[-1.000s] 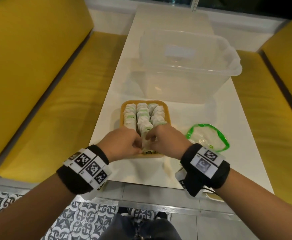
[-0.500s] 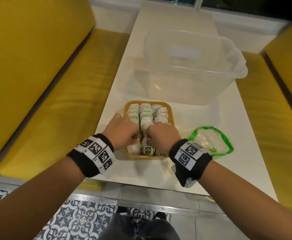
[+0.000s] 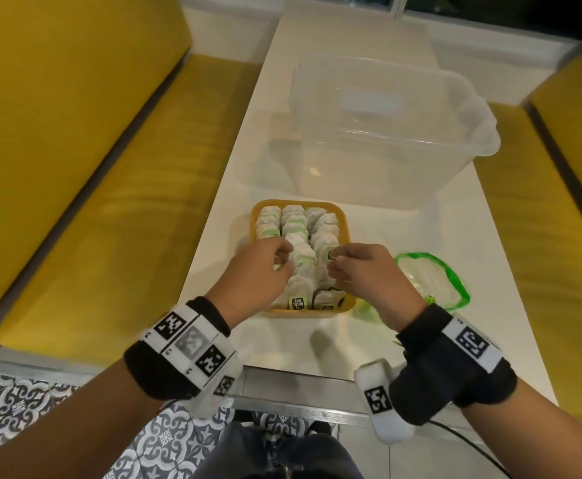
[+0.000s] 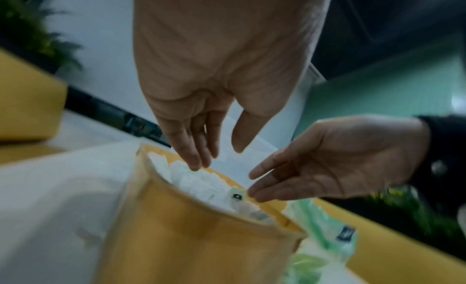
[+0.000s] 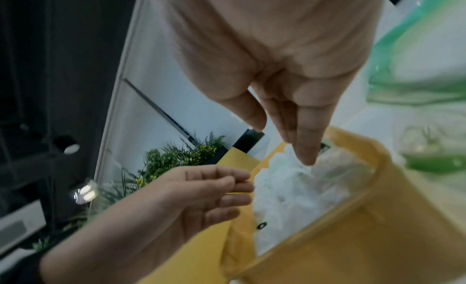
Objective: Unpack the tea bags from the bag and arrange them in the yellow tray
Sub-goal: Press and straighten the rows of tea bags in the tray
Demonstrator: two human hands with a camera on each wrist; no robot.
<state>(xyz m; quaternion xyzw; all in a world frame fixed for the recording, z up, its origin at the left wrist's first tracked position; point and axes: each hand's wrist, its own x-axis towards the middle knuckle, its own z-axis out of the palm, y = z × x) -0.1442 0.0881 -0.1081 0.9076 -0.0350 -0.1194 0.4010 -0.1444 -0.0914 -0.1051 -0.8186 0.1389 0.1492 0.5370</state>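
Observation:
The yellow tray (image 3: 303,312) sits on the white table, packed with rows of white tea bags (image 3: 294,223) with green tags. My left hand (image 3: 288,261) hovers over the tray's left side, fingers straight and tips close to the bags (image 4: 201,180). My right hand (image 3: 332,264) is over the right side, fingers extended, tips beside a dark tag (image 4: 237,196). Neither hand holds anything. In the right wrist view a right fingertip (image 5: 306,158) touches the bags (image 5: 290,188) in the tray (image 5: 353,238). The green-rimmed plastic bag (image 3: 431,281) lies right of the tray.
A large clear plastic bin (image 3: 386,133) stands on the table just behind the tray. Yellow bench seats (image 3: 110,202) run along both sides of the narrow table (image 3: 282,344). The table's near edge is just below my wrists.
Both hands have moved from the tray's near end towards its middle and drawn apart. Their fingers have straightened off the tea bag they were handling there.

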